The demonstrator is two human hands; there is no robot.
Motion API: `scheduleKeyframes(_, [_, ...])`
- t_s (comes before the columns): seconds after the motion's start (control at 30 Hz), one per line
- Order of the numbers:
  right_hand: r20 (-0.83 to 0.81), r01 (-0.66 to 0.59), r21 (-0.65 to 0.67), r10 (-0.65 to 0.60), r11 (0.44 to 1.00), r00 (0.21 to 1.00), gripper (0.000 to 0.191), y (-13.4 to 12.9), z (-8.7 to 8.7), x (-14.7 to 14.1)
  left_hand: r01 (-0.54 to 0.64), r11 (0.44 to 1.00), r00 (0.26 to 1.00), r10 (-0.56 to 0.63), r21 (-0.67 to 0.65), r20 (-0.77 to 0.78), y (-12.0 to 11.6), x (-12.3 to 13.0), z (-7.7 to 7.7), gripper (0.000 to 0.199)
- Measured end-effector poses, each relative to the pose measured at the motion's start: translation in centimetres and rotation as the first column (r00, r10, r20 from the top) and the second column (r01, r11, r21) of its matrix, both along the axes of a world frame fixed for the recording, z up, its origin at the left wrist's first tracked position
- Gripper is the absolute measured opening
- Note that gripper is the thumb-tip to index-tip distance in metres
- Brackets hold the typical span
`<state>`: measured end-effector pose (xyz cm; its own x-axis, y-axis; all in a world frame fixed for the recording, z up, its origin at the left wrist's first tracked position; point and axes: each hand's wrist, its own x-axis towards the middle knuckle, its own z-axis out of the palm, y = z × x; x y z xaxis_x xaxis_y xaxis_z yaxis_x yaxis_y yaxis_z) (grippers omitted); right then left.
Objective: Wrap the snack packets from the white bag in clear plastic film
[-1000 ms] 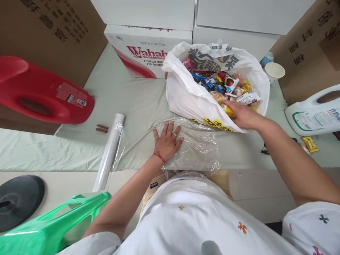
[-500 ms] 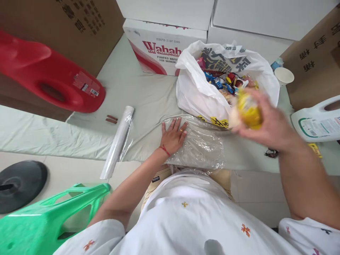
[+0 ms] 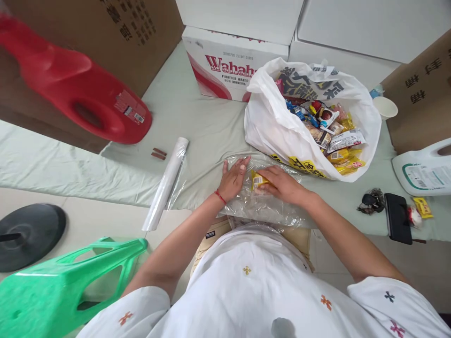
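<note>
Left hand [image 3: 233, 180] and right hand [image 3: 280, 185] are close together, over a clear plastic sheet [image 3: 246, 203] that lies wrinkled on the cloth-covered table [image 3: 214, 126]. The left rests on the sheet with its fingers stretched out and slightly spread, gripping nothing that shows, a red cord [image 3: 220, 196] around its wrist. The right has its fingers closed over a yellow packet [image 3: 258, 179], which sits on the sheet in the gap between the two hands; its fingertips cover part of the wrapper. Just beyond the right hand stands a white plastic bag [image 3: 268, 124], its mouth wide open on a heap of wrapped snacks [image 3: 329, 124]. Farther to the right of that hand, near the table's edge, are a bunch of keys [image 3: 371, 202], a black phone [image 3: 398, 218] and a small yellow wrapper [image 3: 423, 207], with a white bottle [image 3: 428, 173] lying just behind them. To the left of the left hand, a roll of clear film [image 3: 165, 183] juts over the edge, and past it lies a red jug [image 3: 95, 103]. Below and left of that hand, a green plastic stool [image 3: 45, 291] stands off the table.
</note>
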<state>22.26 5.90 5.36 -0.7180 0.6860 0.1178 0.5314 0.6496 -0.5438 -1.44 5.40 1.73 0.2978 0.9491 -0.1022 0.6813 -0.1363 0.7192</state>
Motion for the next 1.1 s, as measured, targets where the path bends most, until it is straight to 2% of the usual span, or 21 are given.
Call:
scheduleKeyframes(0.07, [-0.047, 0.065, 0.023, -0.064, 0.998, 0.997, 0.049, 0.8, 0.1, 0.4, 0.002, 1.0, 1.0, -0.002, 0.014, 0.002, -0.1, -0.1, -0.1, 0.067])
scheduleKeyframes(0.13, [0.009, 0.11, 0.009, -0.11, 0.994, 0.994, 0.049, 1.5, -0.2, -0.2, 0.007, 1.0, 1.0, -0.006, 0.029, -0.003, -0.1, -0.1, -0.2, 0.066])
scheduleKeyframes(0.23, [0.115, 0.066, -0.084, -0.056, 0.994, 0.992, 0.051, 1.5, -0.5, -1.8, 0.043, 0.996, 0.998, -0.039, 0.073, -0.058, -0.2, -0.2, -0.3, 0.063])
scheduleKeyframes(0.3, [0.095, 0.033, -0.094, -0.024, 0.995, 0.995, 0.055, 0.9, 0.4, -2.2, 0.084, 0.99, 0.989, -0.069, 0.113, -0.129, -0.2, 0.0, -0.4, 0.061])
scheduleKeyframes(0.37, [0.027, 0.062, -0.025, -0.061, 0.998, 0.998, 0.056, 0.4, 2.6, -1.1, 0.11, 0.984, 0.979, -0.083, 0.138, -0.186, -0.2, 0.1, -0.5, 0.059])
scheduleKeyframes(0.43, [-0.016, 0.208, 0.089, -0.208, 0.974, 0.978, 0.049, 0.9, 5.3, 1.9, 0.117, 0.982, 0.974, -0.084, 0.148, -0.21, -0.3, 0.2, -0.7, 0.058])
scheduleKeyframes(0.47, [-0.014, 0.331, 0.151, -0.333, 0.931, 0.943, 0.043, 1.5, 6.6, 4.0, 0.118, 0.981, 0.973, -0.084, 0.151, -0.215, -0.3, 0.2, -0.8, 0.058])
scheduleKeyframes(0.53, [0.128, 0.523, 0.292, -0.574, 0.801, 0.808, 0.041, 3.5, 8.2, 8.6, 0.122, 0.98, 0.972, -0.085, 0.16, -0.22, -0.3, 0.2, -0.9, 0.058])
scheduleKeyframes(0.57, [0.252, 0.551, 0.341, -0.639, 0.761, 0.727, 0.047, 4.8, 8.5, 10.9, 0.121, 0.979, 0.972, -0.083, 0.164, -0.221, -0.3, 0.2, -0.9, 0.057])
scheduleKeyframes(0.6, [0.375, 0.548, 0.357, -0.653, 0.757, 0.658, 0.052, 6.0, 8.4, 13.1, 0.12, 0.978, 0.971, -0.081, 0.168, -0.223, -0.3, 0.2, -0.9, 0.057])
scheduleKeyframes(0.67, [0.493, 0.539, 0.352, -0.641, 0.765, 0.588, 0.05, 8.0, 7.5, 16.5, 0.118, 0.977, 0.971, -0.076, 0.177, -0.228, -0.4, 0.3, -0.9, 0.057])
scheduleKeyframes(0.77, [0.524, 0.496, 0.367, -0.616, 0.787, 0.588, 0.036, 9.2, 6.6, 19.4, 0.118, 0.973, 0.971, -0.073, 0.196, -0.226, -0.4, 0.3, -0.9, 0.057])
scheduleKeyframes(0.83, [0.477, 0.485, 0.414, -0.637, 0.771, 0.606, 0.033, 8.4, 7.5, 20.0, 0.115, 0.969, 0.975, -0.068, 0.217, -0.213, -0.5, 0.3, -1.0, 0.057])
scheduleKeyframes(0.9, [0.366, 0.517, 0.465, -0.688, 0.718, 0.626, 0.038, 6.2, 9.6, 19.5, 0.12, 0.964, 0.977, -0.073, 0.238, -0.198, -0.5, 0.1, -1.2, 0.057])
scheduleKeyframes(0.97, [0.209, 0.576, 0.48, -0.724, 0.662, 0.658, 0.05, 3.1, 11.9, 17.8, 0.137, 0.958, 0.978, -0.091, 0.251, -0.187, -0.6, -0.1, -1.3, 0.056])
scheduleKeyframes(1.0, [0.123, 0.602, 0.449, -0.713, 0.66, 0.69, 0.054, 1.2, 12.7, 16.5, 0.149, 0.956, 0.978, -0.104, 0.254, -0.182, -0.6, -0.2, -1.3, 0.055])
scheduleKeyframes(1.03, [0.042, 0.612, 0.396, -0.679, 0.685, 0.733, 0.055, -0.6, 13.0, 14.8, 0.159, 0.954, 0.978, -0.115, 0.255, -0.176, -0.6, -0.3, -1.2, 0.054])
scheduleKeyframes(1.07, [-0.032, 0.583, 0.333, -0.608, 0.742, 0.793, 0.053, -2.4, 12.7, 12.8, 0.166, 0.953, 0.978, -0.125, 0.253, -0.169, -0.6, -0.4, -1.2, 0.054])
scheduleKeyframes(1.1, [-0.077, 0.495, 0.263, -0.494, 0.828, 0.866, 0.052, -4.0, 11.9, 10.7, 0.17, 0.953, 0.978, -0.133, 0.25, -0.159, -0.6, -0.5, -1.2, 0.054])
